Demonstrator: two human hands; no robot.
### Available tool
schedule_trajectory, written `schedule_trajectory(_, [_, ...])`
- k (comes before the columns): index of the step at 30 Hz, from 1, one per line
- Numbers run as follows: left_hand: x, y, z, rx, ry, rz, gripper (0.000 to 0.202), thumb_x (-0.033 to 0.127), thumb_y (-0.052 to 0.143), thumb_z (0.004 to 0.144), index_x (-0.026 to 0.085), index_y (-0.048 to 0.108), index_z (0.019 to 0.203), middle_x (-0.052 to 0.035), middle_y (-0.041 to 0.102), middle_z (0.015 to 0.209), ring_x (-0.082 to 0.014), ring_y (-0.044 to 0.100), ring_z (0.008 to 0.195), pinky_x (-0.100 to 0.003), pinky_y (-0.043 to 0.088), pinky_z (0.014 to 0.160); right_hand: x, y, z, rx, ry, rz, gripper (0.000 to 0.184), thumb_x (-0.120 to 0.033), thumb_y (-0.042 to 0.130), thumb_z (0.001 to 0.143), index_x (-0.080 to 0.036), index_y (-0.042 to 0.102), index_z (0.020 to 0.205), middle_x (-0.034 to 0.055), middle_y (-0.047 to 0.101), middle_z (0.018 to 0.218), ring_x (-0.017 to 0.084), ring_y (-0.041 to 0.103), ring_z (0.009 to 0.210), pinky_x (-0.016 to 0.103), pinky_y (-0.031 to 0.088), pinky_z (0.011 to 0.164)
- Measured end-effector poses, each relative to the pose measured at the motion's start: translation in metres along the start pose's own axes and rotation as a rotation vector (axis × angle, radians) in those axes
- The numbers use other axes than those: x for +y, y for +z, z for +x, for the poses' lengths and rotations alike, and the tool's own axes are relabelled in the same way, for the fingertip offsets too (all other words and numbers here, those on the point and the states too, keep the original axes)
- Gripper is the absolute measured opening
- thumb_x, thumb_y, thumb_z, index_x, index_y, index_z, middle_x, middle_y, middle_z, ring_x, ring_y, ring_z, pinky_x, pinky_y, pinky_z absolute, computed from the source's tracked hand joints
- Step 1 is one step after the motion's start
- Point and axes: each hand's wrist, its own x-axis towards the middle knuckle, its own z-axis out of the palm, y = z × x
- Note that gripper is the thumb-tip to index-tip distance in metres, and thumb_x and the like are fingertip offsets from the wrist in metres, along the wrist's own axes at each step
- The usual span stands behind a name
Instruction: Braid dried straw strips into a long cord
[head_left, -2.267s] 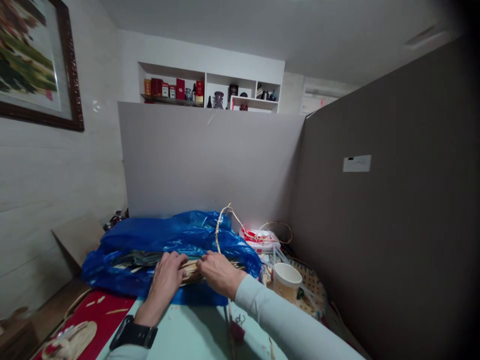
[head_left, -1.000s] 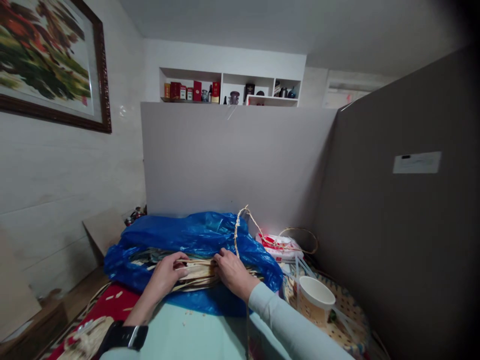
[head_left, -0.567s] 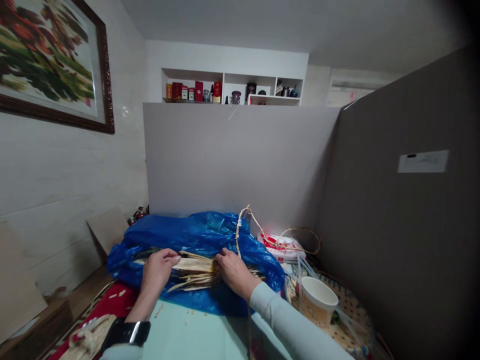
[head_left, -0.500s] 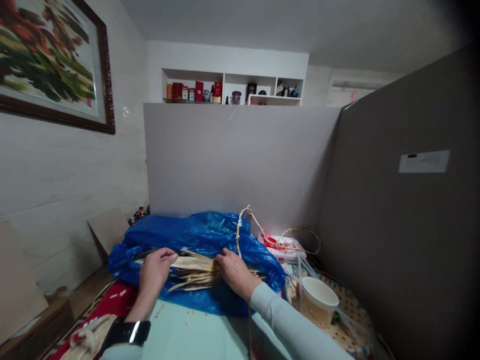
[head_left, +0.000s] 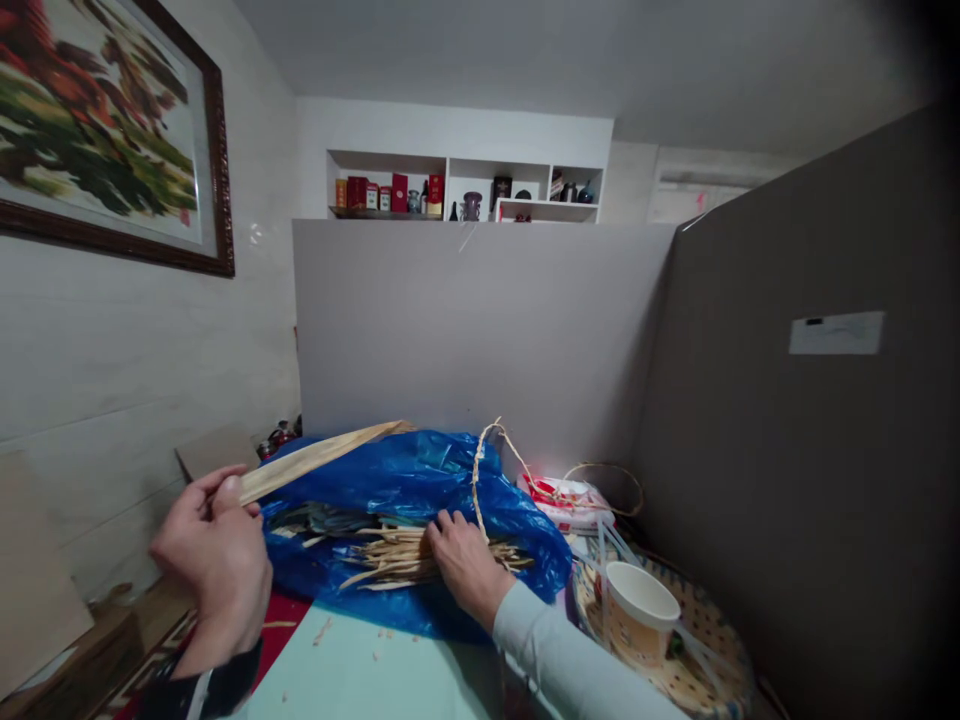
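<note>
Here the curled left hand [head_left: 219, 548] pinches a pale strip [head_left: 319, 458]

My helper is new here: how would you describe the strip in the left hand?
Find the large, crumpled blue plastic bag below the grey partition panel. At its left, the left hand pinches a long, flat, pale tan strip. It is broader than the narrow tan strips under the right hand.

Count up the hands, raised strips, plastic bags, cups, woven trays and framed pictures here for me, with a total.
2 hands: left hand, right hand
1 broad pale strip, raised
1 blue plastic bag
1 cup
1 woven tray
1 framed picture
Total: 7
The bundled strips overlap too much to count.
</note>
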Motion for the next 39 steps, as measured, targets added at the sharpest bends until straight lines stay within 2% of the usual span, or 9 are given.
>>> schedule_trajectory(4, [0.015, 0.011, -0.015, 0.015, -0.066, -0.152, 0.009, 0.023, 0.059, 0.075, 0.021, 0.064, 0.081, 0.0051, 0.047, 0.056, -0.0096, 0.039, 0.047, -0.023, 0.032, 0.043, -0.008, -0.014, -0.004, 0.032, -0.038, -0.05, 0.027, -0.007, 0.051, 0.081, -0.01, 0.058, 0.107, 0.0158, 0.059, 0.1, 0.028, 0.055, 0.09, 0.039, 0.049, 0.072])
schedule_trajectory(10, [0.022, 0.019, -0.026, -0.141, -0.194, -0.326, 0.023, 0.03, 0.07, 0.055, 0.018, 0.065, 0.075, 0.0078, 0.048, 0.05, -0.0055, 0.035, 0.041, -0.016, 0.023, 0.036, -0.008, -0.021, 0.003, 0.222, 0.043, -0.027, 0.056, -0.003, 0.039, 0.085, -0.008, 0.035, 0.141, 0.0222, 0.044, 0.139, 0.032, 0.041, 0.125, 0.05, 0.035, 0.1])
schedule_trajectory(16, [0.032, 0.02, -0.04, -0.38, -0.323, -0.417, 0.04, 0.034, 0.079, 0.045, 0.013, 0.067, 0.076, 0.008, 0.049, 0.047, -0.0031, 0.033, 0.038, -0.014, 0.02, 0.033, -0.014, -0.016, -0.002, 0.005, -0.019, 0.043, 0.022, -0.005, 0.046, 0.081, -0.013, 0.064, 0.092, 0.0135, 0.065, 0.093, 0.027, 0.06, 0.094, 0.042, 0.045, 0.086])
schedule_trajectory(19, [0.035, 0.021, -0.048, -0.533, -0.381, -0.433, 0.039, 0.03, 0.081, 0.043, 0.012, 0.067, 0.075, 0.005, 0.055, 0.052, -0.0041, 0.038, 0.04, -0.015, 0.025, 0.033, -0.016, -0.045, -0.015, 0.004, -0.043, 0.296, 0.018, -0.011, 0.05, 0.081, -0.017, 0.066, 0.087, 0.0088, 0.066, 0.088, 0.022, 0.061, 0.086, 0.033, 0.047, 0.078])
schedule_trajectory(23, [0.034, 0.027, -0.071, -0.852, -0.513, -0.379, 0.031, 0.03, 0.077, 0.05, 0.015, 0.065, 0.074, 0.0103, 0.043, 0.039, -0.0021, 0.028, 0.032, -0.014, 0.019, 0.032, -0.015, -0.111, -0.039, 0.26, 0.086, 1.162, 0.036, -0.026, 0.057, 0.084, -0.02, 0.057, 0.12, 0.0062, 0.065, 0.099, 0.017, 0.059, 0.082, 0.027, 0.047, 0.069])
schedule_trajectory(26, [0.034, 0.031, -0.101, -1.117, -0.591, -0.304, 0.024, 0.033, 0.073, 0.058, 0.018, 0.062, 0.072, 0.014, 0.032, 0.036, -0.0022, 0.021, 0.031, -0.015, 0.015, 0.033, -0.013, -0.148, -0.061, 0.422, 0.172, 1.282, 0.027, -0.036, 0.06, 0.084, -0.019, 0.064, 0.105, 0.0047, 0.064, 0.093, 0.017, 0.057, 0.084, 0.027, 0.045, 0.073])
schedule_trajectory(31, [0.049, 0.027, -0.143, -1.454, -0.487, -0.18, 0.026, 0.041, 0.074, 0.062, 0.018, 0.064, 0.068, 0.004, 0.056, 0.055, -0.0123, 0.053, 0.053, -0.023, 0.041, 0.051, -0.013, -0.158, -0.105, 0.488, 0.431, 1.095, 0.025, -0.039, 0.059, 0.083, -0.015, 0.063, 0.075, 0.0013, 0.056, 0.07, 0.013, 0.049, 0.066, 0.024, 0.038, 0.061])
schedule_trajectory(34, [0.062, 0.02, -0.157, -1.496, -0.439, -0.194, 0.031, 0.051, 0.068, 0.07, 0.019, 0.068, 0.074, -0.0015, 0.066, 0.072, -0.0197, 0.061, 0.078, -0.031, 0.048, 0.073, -0.016, -0.155, -0.126, 0.532, 0.557, 1.072, 0.025, -0.037, 0.059, 0.081, -0.015, 0.058, 0.069, -0.001, 0.051, 0.062, 0.011, 0.043, 0.059, 0.024, 0.034, 0.056])
schedule_trajectory(39, [0.07, 0.009, -0.171, -1.509, -0.353, -0.201, 0.029, 0.041, 0.08, 0.061, 0.019, 0.068, 0.076, -0.0013, 0.068, 0.074, -0.0197, 0.06, 0.073, -0.028, 0.047, 0.068, -0.023, -0.162, -0.149, 0.523, 0.569, 1.268, 0.027, -0.037, 0.064, 0.077, -0.015, 0.054, 0.065, -0.0028, 0.048, 0.059, 0.01, 0.04, 0.056, 0.023, 0.032, 0.054])
